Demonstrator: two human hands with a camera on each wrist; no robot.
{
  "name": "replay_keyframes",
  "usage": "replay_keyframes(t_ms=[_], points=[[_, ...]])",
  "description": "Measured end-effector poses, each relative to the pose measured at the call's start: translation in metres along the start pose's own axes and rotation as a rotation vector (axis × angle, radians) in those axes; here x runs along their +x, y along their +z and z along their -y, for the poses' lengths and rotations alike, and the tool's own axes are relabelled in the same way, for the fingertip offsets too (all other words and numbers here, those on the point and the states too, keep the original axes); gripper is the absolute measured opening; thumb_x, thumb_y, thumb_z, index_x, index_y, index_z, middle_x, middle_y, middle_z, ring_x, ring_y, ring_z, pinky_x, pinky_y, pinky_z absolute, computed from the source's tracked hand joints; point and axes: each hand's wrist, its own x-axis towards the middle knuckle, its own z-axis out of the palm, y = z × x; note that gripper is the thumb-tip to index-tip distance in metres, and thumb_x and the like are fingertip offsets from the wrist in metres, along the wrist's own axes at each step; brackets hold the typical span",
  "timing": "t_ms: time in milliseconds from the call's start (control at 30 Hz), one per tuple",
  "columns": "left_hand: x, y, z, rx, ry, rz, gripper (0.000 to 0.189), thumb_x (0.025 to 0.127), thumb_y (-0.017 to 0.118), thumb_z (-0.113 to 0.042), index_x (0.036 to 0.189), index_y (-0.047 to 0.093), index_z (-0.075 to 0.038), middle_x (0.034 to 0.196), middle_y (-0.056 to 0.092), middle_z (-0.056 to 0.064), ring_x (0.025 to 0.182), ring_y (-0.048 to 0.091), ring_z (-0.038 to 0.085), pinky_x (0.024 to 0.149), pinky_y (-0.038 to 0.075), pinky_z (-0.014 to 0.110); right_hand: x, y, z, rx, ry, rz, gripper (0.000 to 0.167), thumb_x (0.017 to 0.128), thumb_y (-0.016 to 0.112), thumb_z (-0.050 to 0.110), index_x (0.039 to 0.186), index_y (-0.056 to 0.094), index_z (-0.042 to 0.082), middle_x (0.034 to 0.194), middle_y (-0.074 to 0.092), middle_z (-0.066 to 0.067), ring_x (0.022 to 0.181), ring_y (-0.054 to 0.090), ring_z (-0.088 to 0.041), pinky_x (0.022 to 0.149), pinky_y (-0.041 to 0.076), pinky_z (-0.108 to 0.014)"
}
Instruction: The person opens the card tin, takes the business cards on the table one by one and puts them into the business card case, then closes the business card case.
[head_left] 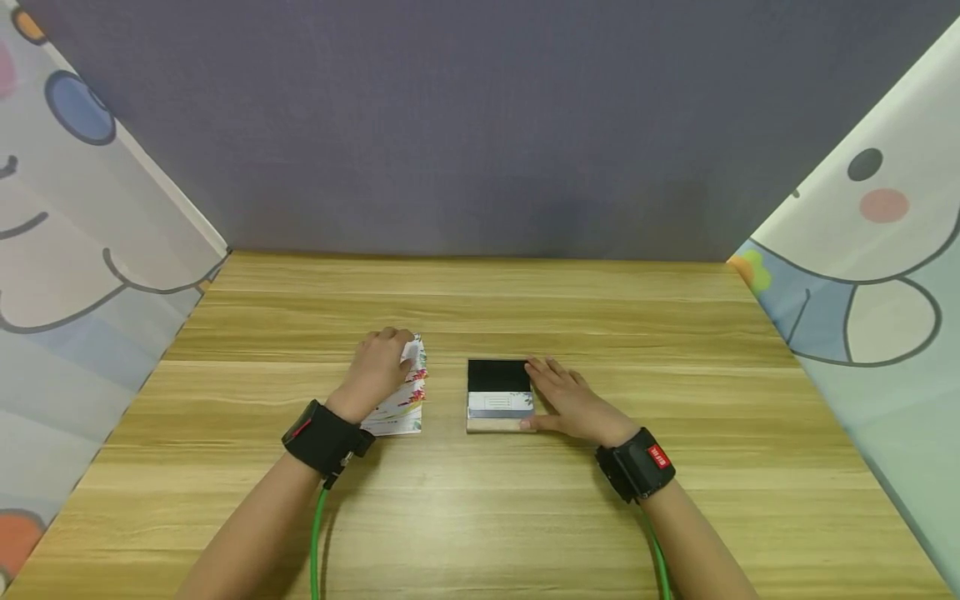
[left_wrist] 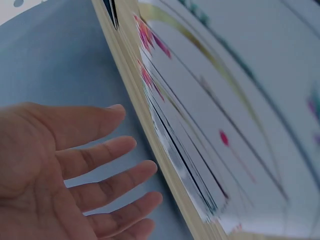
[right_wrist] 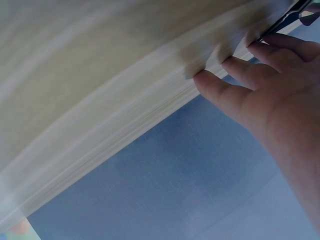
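Several white cards (head_left: 399,423) printed with flowers lie overlapped in a column on the left of the table. My left hand (head_left: 378,367) is over their left side and covers part of them. Its fingers (left_wrist: 107,150) reach out, spread and loosely bent, in the left wrist view. To the right of the cards lies a small flat rectangular piece, black (head_left: 497,375) at the back, with a white and grey-blue label-like card (head_left: 501,403) and a beige front strip. My right hand (head_left: 572,408) rests along its right edge, fingers extended and thumb near the front corner.
The wooden table (head_left: 480,517) runs back to a grey-blue panel (head_left: 480,125). Cartoon-printed panels (head_left: 870,250) stand at both sides. Each wrist wears a black strapped device (head_left: 326,437) with a green cable (head_left: 316,542) trailing toward the front.
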Motion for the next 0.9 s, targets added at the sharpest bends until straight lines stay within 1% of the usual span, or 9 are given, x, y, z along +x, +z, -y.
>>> replay_keyframes(t_ms=[100,267,367,567,767,900], points=[[0.0,-0.002,0.006,0.013,-0.037,0.017,0.041,0.092,0.071,-0.001,0.129,0.058,0.012,0.121,0.061,0.034,0.112,0.058,0.054,0.094,0.049,0.062,0.0,0.0,0.0,-0.005,-0.001,-0.001,0.09,0.096,0.069,0.042,0.156,0.026,-0.009,0.165,0.02,-0.024,0.151,0.012,-0.046,0.118,0.015,-0.066],[-0.001,-0.005,0.014,0.01,-0.115,0.087,0.055,0.095,0.069,-0.004,0.14,0.045,0.016,0.13,0.053,0.04,0.119,0.052,0.057,0.1,0.044,0.064,0.0,0.0,0.0,-0.007,-0.006,-0.002,0.089,0.096,0.069,0.041,0.156,0.025,-0.009,0.165,0.02,-0.024,0.151,0.013,-0.047,0.117,0.015,-0.067],[-0.001,-0.006,0.018,-0.001,-0.141,0.109,0.058,0.095,0.068,-0.004,0.142,0.041,0.016,0.133,0.051,0.041,0.122,0.049,0.059,0.102,0.041,0.066,-0.001,0.0,-0.001,0.003,-0.004,0.0,0.089,0.096,0.069,0.041,0.156,0.025,-0.009,0.165,0.02,-0.024,0.152,0.012,-0.046,0.118,0.015,-0.067],[-0.002,-0.005,0.024,-0.003,-0.16,0.124,0.061,0.095,0.07,-0.006,0.143,0.04,0.016,0.137,0.049,0.04,0.125,0.047,0.059,0.103,0.039,0.067,0.0,-0.001,-0.001,0.006,-0.004,0.003,0.09,0.096,0.069,0.041,0.157,0.024,-0.008,0.165,0.019,-0.024,0.152,0.012,-0.046,0.118,0.014,-0.066],[-0.001,-0.005,0.026,0.011,-0.162,0.105,0.06,0.094,0.072,-0.005,0.142,0.043,0.015,0.135,0.051,0.039,0.122,0.048,0.061,0.101,0.039,0.069,0.0,0.0,-0.002,0.005,-0.004,0.003,0.09,0.096,0.069,0.041,0.157,0.024,-0.008,0.165,0.019,-0.024,0.152,0.012,-0.046,0.117,0.014,-0.067],[0.0,-0.005,0.026,0.011,-0.158,0.094,0.059,0.092,0.073,-0.004,0.14,0.045,0.015,0.131,0.051,0.04,0.119,0.049,0.06,0.1,0.041,0.067,0.001,0.0,-0.002,0.004,-0.002,0.003,0.09,0.096,0.069,0.041,0.157,0.024,-0.008,0.165,0.019,-0.024,0.152,0.012,-0.046,0.118,0.014,-0.067]])
